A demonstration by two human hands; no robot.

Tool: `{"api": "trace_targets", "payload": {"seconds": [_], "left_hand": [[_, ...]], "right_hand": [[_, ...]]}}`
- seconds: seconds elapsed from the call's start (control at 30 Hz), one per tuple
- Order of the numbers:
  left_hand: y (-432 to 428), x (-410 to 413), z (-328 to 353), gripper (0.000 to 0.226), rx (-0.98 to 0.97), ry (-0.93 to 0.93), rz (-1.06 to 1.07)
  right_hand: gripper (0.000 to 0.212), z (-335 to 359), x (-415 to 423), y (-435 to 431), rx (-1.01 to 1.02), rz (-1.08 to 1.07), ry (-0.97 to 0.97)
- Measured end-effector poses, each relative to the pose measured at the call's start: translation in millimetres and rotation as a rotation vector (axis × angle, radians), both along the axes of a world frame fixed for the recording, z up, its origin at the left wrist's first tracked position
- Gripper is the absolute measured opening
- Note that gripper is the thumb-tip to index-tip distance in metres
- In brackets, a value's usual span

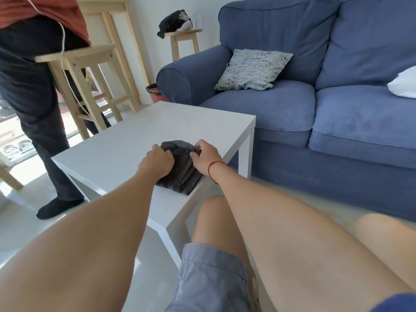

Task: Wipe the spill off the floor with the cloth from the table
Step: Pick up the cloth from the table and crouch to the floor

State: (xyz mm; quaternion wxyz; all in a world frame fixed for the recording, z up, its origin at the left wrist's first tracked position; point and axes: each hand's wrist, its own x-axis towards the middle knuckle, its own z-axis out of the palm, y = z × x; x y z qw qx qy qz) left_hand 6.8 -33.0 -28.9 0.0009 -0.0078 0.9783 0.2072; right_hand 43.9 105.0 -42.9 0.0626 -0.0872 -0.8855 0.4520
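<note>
Cloth (182,170), dark grey and creased into soft folds, lies bunched on a white table (126,140) near its front-right edge, gripped by 2 bare hands. The left hand (157,162) curls its fingers into the cloth's left side; the right hand (206,158), a red string around its wrist, pinches the cloth's far right edge with bent fingers. Beyond the hands the tabletop carries nothing else. Right of the right hand stands a blue sofa (315,104) holding a striped cushion (252,69). Left of the left hand, another person in dark trousers (38,104) stands beside wooden stools (90,70). The floor (155,262) below the arms is pale and glossy.
</note>
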Motion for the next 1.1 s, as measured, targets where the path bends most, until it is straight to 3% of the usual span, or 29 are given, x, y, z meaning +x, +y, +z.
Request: {"api": "trace_targets", "payload": {"seconds": [0.17, 0.3, 0.47, 0.6, 1.0, 1.1], "left_hand": [[64, 16, 26, 0.043, 0.148, 0.124, -0.138], [129, 38, 26, 0.044, 0.184, 0.145, -0.293], [206, 66, -11, 0.035, 0.197, 0.067, -0.459], [253, 73, -61, 0.032, 0.240, -0.033, -0.496], [335, 26, -246, 0.033, 0.148, -0.397, -0.464], [352, 15, -291, 0.035, 0.130, -0.502, -0.435]], "right_hand": [[0.023, 33, 16, 50, -0.276, -0.263, 0.112], [0.020, 31, 44, 107, -0.230, -0.538, 0.201], [0.026, 1, 85, 173, -0.056, -0.631, 0.061], [0.030, -43, 98, 210, -0.032, -0.688, -0.037], [0.024, -208, 57, 284, -0.035, -0.720, -0.381], [0.032, -257, 41, 301, -0.023, -0.742, -0.455]]}}
